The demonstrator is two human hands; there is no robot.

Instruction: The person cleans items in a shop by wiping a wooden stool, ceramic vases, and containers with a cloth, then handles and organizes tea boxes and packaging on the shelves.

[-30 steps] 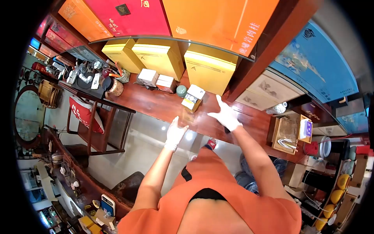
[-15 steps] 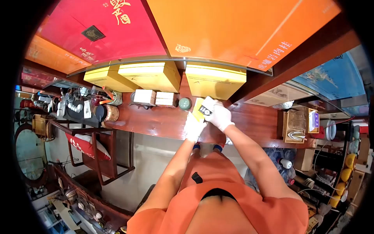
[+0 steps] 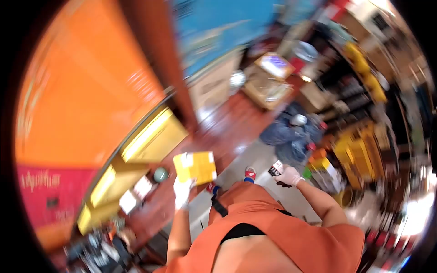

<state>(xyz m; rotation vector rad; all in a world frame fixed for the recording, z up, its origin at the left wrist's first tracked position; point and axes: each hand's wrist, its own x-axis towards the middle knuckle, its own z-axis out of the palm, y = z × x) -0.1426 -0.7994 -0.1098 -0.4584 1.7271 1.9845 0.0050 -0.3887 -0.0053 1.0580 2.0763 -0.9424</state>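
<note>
My left hand (image 3: 184,191), in a white glove, grips the lower left edge of a flat yellow packet (image 3: 195,167) that carries white patches. The packet is over the reddish-brown counter (image 3: 221,137). Off to the right, away from the counter, my gloved right hand (image 3: 289,175) holds a small black and white item (image 3: 276,168) by its edge. Something dark shows just under those fingers, too blurred to name. A round green object (image 3: 160,174) lies on the counter to the left of the packet.
Yellow boxes (image 3: 157,136) line the back of the counter under orange panels. A wooden tray (image 3: 266,88) sits farther along it. Dark plastic bags (image 3: 291,134) lie beyond the counter's edge, near a yellow crate (image 3: 359,157). Small white boxes (image 3: 129,201) are at the left.
The view has swung to the right and is blurred. My hands have moved apart; the right one has gone right with the black and white item, while the yellow packet remains in the left.
</note>
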